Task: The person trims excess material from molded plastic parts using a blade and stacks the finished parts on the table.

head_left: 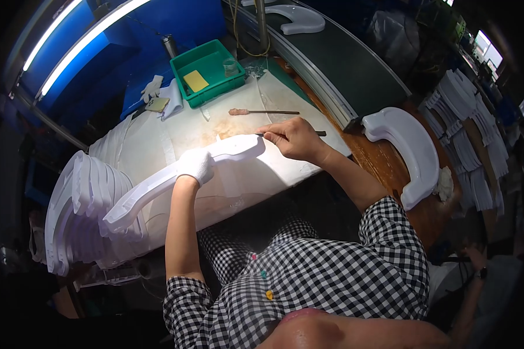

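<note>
My left hand [196,167], in a white knitted glove, is closed around the middle of a long, curved white plastic part [151,191]. The part slants across the table, one end low at the left and the other under the lamp light. At that upper right end, my bare right hand [294,139] pinches a thin dark tool [321,134], its tip at the part's edge. Fingers hide most of the tool, so its exact kind cannot be made out. Just beyond lies a thin dark rod [273,112] with a wrapped, pinkish-brown end.
Nested white parts [78,203] are stacked at the left. A green tray [206,72] holds a yellow pad and a clear cup. Behind the table's left side lies a white glove [152,87]. At right, another curved part [410,154] lies beside a conveyor belt [343,64].
</note>
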`<action>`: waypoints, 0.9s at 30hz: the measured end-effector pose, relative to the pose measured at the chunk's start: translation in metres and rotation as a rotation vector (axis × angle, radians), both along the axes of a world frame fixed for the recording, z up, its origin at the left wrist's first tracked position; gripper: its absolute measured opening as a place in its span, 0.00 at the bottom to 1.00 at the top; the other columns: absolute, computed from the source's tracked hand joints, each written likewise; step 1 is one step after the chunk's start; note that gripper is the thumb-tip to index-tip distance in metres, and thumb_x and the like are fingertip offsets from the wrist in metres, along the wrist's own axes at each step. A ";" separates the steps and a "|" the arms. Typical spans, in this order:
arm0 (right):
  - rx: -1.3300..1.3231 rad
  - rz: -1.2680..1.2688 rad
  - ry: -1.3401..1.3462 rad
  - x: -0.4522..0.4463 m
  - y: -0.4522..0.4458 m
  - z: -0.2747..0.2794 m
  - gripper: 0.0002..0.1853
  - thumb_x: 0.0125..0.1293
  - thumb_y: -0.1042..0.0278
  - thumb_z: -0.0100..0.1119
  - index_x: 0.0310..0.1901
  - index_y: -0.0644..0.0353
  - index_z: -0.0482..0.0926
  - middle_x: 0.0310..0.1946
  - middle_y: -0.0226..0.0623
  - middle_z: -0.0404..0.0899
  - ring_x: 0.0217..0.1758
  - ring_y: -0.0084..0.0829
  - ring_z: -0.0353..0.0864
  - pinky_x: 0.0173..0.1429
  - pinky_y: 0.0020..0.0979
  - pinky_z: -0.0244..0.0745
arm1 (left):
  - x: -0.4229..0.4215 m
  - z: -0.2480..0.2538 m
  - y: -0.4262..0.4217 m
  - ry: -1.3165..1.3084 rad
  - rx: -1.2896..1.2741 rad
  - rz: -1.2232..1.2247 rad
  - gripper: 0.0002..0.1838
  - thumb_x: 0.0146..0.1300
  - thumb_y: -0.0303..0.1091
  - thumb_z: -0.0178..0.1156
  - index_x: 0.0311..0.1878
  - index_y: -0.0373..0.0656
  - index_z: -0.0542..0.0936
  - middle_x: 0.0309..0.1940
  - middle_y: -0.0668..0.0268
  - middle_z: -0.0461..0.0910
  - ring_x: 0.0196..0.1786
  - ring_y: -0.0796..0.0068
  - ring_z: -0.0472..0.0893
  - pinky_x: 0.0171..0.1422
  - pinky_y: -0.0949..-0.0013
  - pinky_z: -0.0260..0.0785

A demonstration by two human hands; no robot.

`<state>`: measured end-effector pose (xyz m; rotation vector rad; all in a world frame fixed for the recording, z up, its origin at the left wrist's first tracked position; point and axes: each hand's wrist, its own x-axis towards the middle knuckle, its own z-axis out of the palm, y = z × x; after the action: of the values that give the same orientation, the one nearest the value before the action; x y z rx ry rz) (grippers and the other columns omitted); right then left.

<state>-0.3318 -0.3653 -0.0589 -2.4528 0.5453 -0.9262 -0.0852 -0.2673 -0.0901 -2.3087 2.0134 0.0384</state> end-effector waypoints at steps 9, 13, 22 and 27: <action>0.438 0.073 -0.073 -0.011 0.015 -0.005 0.15 0.63 0.62 0.59 0.45 0.64 0.78 0.30 0.31 0.79 0.30 0.18 0.73 0.36 0.21 0.68 | -0.020 0.005 0.005 0.017 0.058 0.042 0.08 0.46 0.28 0.55 0.29 0.41 0.83 0.32 0.50 0.80 0.38 0.54 0.81 0.44 0.60 0.72; 0.634 0.204 -0.103 -0.006 0.010 -0.018 0.13 0.57 0.66 0.65 0.40 0.63 0.79 0.21 0.25 0.72 0.23 0.13 0.64 0.28 0.18 0.60 | -0.023 0.007 0.007 -0.006 0.092 0.032 0.09 0.48 0.28 0.55 0.32 0.42 0.83 0.35 0.52 0.81 0.40 0.55 0.80 0.46 0.61 0.72; 1.581 0.061 -0.890 -0.018 -0.011 -0.067 0.06 0.61 0.74 0.55 0.27 0.58 0.70 0.13 0.22 0.56 0.12 0.17 0.51 0.20 0.21 0.48 | -0.025 -0.027 0.015 0.052 -0.290 -0.046 0.13 0.47 0.25 0.58 0.39 0.42 0.81 0.40 0.52 0.79 0.47 0.55 0.77 0.53 0.62 0.68; 1.384 -0.041 -0.544 -0.039 0.010 -0.108 0.11 0.65 0.67 0.52 0.25 0.57 0.69 0.13 0.20 0.58 0.13 0.14 0.51 0.19 0.19 0.48 | 0.008 -0.101 -0.018 0.119 -0.451 0.054 0.15 0.52 0.26 0.54 0.44 0.44 0.79 0.45 0.55 0.77 0.50 0.54 0.75 0.56 0.59 0.66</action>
<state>-0.3710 -0.3551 -0.1665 -0.9194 0.6879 -0.7537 -0.0772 -0.2850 -0.1916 -2.6782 2.2030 -0.3146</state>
